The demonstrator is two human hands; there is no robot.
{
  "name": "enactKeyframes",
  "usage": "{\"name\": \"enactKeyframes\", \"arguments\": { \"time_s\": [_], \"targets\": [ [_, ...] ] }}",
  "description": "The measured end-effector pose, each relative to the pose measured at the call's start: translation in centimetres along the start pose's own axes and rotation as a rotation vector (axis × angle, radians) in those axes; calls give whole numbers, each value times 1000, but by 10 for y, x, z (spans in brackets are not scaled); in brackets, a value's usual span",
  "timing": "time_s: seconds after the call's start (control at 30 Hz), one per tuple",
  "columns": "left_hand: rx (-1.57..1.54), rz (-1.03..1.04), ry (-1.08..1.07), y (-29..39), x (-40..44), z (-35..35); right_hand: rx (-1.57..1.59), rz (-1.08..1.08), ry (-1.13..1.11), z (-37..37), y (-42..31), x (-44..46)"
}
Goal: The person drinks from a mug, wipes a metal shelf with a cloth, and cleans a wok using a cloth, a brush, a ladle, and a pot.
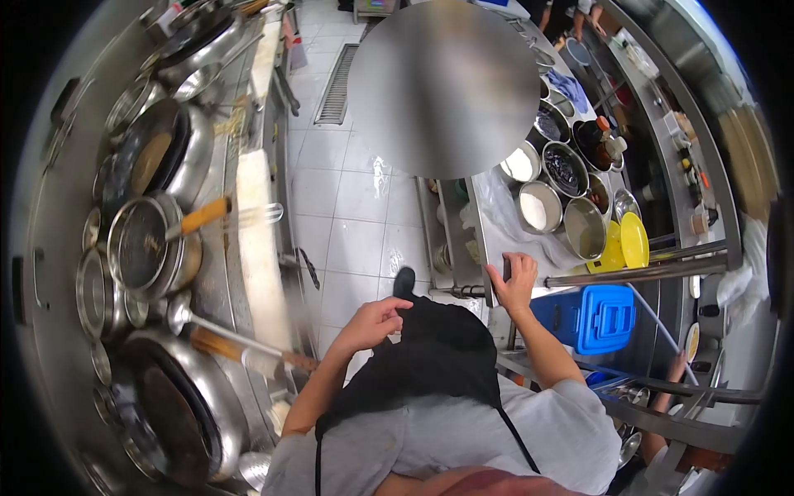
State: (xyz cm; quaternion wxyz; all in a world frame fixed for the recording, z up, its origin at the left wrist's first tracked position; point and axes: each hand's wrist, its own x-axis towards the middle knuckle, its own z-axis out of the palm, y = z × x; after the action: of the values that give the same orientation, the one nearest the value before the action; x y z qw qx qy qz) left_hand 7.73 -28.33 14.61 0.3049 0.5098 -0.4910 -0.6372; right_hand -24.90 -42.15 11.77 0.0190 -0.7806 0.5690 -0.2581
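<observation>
My left hand [374,324] is in front of my black apron [430,347], index finger stretched out and the other fingers loosely bent. Nothing shows in it. At the near corner of the steel counter [495,240], my right hand [516,281] rests with thumb and fingers apart. A small dark patch shows between them; whether it is an object or a gap I cannot tell. Just beyond that hand stand metal pots: one holds white powder [539,207], another a dark food [565,169]. An empty-looking metal pot [584,227] is nearest.
Woks [178,405], a strainer [142,246] and a ladle [179,314] line the stove side at left. Yellow dishes [633,240] and a blue lidded bin [606,320] are at right. Tiled floor [360,198] runs between. Other people's arms show at the right.
</observation>
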Motion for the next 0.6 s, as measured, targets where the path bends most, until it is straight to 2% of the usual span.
{"name": "enactKeyframes", "arguments": {
  "time_s": [0.2,0.4,0.5,0.6],
  "targets": [
    [35,-29,-39,52,101,-56,34,78,-74,1,6,8],
    [112,-154,-124,118,214,-118,11,129,-164,-2,7,26],
    [215,-146,-170,146,273,-151,-1,156,-189,3,12,29],
    [213,31,-96,151,325,-172,-23,187,-233,3,12,28]
  ]
}}
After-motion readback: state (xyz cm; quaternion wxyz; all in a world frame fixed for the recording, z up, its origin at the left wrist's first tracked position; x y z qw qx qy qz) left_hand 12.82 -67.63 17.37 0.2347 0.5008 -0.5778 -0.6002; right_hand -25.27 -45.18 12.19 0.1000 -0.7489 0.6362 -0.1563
